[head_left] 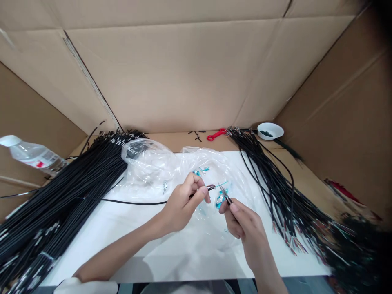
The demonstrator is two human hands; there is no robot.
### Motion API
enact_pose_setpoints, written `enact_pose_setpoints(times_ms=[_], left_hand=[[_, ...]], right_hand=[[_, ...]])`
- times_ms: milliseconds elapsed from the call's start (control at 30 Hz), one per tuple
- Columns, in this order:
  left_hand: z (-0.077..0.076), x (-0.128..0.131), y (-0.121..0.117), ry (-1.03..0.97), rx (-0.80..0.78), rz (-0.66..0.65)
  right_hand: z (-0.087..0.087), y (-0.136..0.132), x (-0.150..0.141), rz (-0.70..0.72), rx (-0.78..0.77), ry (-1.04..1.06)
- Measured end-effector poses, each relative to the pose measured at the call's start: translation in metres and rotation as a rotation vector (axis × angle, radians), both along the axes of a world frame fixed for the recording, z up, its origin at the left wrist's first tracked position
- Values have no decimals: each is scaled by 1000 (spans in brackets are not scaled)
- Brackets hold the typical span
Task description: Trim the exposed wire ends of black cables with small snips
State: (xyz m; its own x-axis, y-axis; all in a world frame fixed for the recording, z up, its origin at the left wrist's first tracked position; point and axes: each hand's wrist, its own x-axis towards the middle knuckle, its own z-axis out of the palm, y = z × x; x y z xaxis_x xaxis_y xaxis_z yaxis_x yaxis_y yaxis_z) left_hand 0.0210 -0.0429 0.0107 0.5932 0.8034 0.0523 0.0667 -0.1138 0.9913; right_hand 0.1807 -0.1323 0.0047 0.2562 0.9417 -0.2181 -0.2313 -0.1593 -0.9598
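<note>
Black sheathing covered the slim cable (131, 202), which ran across the white work surface (183, 259) to the left hand (183, 204), where thumb and fingers pinched it just short of its bared end. The right hand (245, 222) grasped a small pointed tool (226, 197), its tips at the thin teal strand (222, 184); whether they touched it or only crossed in front of it could not be told. The likeliest trouble seemed a slip of those points: the brownish wires (212, 186) beside the strand could have been nicked if the tool strayed toward the pinch, and the left hand was near enough to be pricked. Too light a grip might have let the cable twist, since its long tail lay loose. Teal scraps (219, 200) on the clear plastic film (147, 179) sat near the tool and might have hidden a dropped piece, while the heaped cables (76, 183) at the left could have snagged the tail
</note>
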Motion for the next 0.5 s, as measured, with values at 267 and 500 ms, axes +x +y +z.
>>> enact_pose_setpoints(times_ms=[267,500], left_hand=[[1,-1,-4,-40,-12,8],[3,1,-5,-62,-12,26]], right_hand=[[-10,4,-9,27,48,5],[-14,1,-7,24,64,11]])
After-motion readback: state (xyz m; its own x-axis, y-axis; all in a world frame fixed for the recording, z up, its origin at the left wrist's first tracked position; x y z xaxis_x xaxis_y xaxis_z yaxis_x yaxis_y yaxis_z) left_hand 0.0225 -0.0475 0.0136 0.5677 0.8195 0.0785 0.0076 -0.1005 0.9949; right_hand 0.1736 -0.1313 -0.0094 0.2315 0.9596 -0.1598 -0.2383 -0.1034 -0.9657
